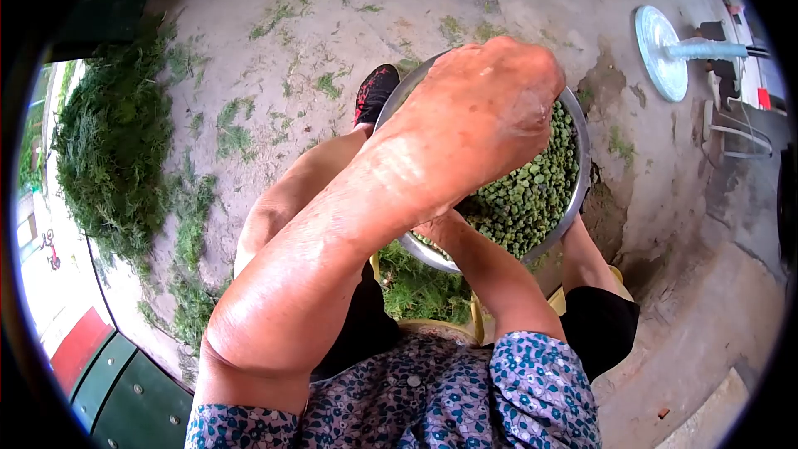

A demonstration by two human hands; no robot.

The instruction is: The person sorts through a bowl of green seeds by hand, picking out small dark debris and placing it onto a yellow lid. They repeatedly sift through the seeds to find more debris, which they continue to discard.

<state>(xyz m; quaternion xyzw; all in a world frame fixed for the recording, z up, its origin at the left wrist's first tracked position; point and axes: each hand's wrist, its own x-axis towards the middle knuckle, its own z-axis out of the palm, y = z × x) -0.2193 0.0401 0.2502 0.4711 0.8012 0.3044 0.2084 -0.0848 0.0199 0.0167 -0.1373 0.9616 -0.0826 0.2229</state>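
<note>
My left hand (509,100) is raised close to the camera, above a round metal bowl (584,145). It looks curled into a fist, its fingers bent down out of sight. Whatever it may hold is hidden. Small green berry-like pieces (536,199) fill the visible part of the bowl, which sits between my legs. My right hand (445,229) reaches to the bowl's near side, low behind my left forearm. That forearm covers most of it, and its fingers do not show.
Feathery green cuttings (116,150) lie heaped on the concrete floor at the left, with scraps scattered around. More greenery (424,287) lies below the bowl. A pale blue round base with a pole (662,53) stands at the upper right. A dark green panel (133,395) is at lower left.
</note>
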